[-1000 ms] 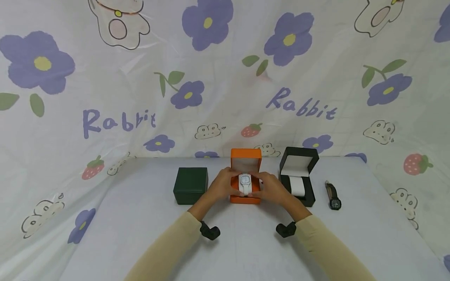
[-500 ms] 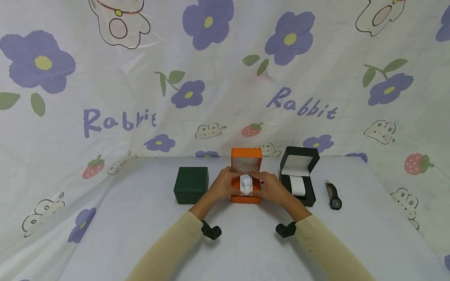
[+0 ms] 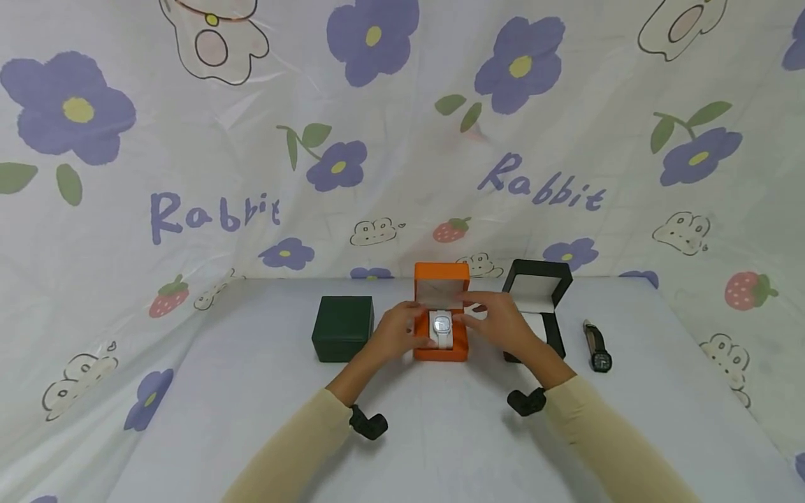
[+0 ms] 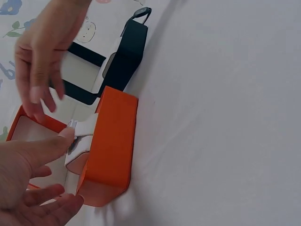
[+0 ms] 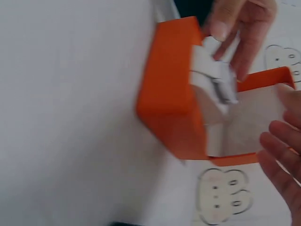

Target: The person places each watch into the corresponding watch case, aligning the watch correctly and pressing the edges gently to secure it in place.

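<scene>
A white watch [image 3: 442,324] sits in the open orange watch box [image 3: 441,355], its strap around the cushion. Beside the box's left side is my left hand [image 3: 395,332]. In the left wrist view its thumb [image 4: 67,136] lies at the watch's edge, with the other fingers spread by the box corner; whether the thumb touches cannot be made out. My right hand [image 3: 506,323] is at the box's right side, fingers loosely extended and holding nothing. It hides part of a black watch box [image 3: 555,335], which stands open with a white cushion inside.
To the left stands a closed dark green box [image 3: 342,328]. A black watch [image 3: 597,349] lies on the white table [image 3: 434,447] at the right. Behind rises a patterned cloth [image 3: 402,140].
Both hands were on the watch in the orange box. My right hand has come off it and moved right and up. My left hand's fingers have loosened slightly. The watch stays in the box.
</scene>
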Demonstrator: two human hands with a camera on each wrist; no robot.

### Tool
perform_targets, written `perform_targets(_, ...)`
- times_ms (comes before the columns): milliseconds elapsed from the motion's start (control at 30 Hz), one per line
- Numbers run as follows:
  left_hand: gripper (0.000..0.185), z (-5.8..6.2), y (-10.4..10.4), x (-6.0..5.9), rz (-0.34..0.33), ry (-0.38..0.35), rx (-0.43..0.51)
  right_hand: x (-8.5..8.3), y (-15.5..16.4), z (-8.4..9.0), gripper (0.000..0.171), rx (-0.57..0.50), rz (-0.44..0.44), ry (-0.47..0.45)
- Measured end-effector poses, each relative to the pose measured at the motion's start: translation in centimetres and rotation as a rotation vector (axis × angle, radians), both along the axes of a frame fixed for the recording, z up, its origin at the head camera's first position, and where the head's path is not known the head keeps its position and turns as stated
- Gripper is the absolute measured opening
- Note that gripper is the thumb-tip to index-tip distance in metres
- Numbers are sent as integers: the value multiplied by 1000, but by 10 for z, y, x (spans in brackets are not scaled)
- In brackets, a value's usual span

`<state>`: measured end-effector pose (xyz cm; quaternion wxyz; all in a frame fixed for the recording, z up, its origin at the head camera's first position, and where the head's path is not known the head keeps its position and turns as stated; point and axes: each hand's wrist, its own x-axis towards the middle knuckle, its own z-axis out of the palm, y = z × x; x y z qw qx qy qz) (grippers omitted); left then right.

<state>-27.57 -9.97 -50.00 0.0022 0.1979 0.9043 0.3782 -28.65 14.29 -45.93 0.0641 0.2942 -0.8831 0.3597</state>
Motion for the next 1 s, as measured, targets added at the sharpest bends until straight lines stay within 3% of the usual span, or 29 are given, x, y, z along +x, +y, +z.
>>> perform_targets(233,70,-4,-4,16,77,0,174,-6,1,34,18,-162,-117,305)
perform_targets(333,77,-8,-4,18,104,-36,188,-10,-2,43,19,-175,-219,356)
perform_targets(433,86,-13,-4,18,113,-102,199,-15,-5,48,27,-153,-305,293)
perform_targets(533,92,-19,-3,17,111,-160,231,-22,-5,47,40,-119,-325,156)
perform_targets(700,93,-27,-2,15,102,-209,272,-33,-7,41,55,-88,-261,-61)
perform_targets(1000,93,-26,-3,15,77,-222,316,-41,-19,41,62,-56,-217,-202)
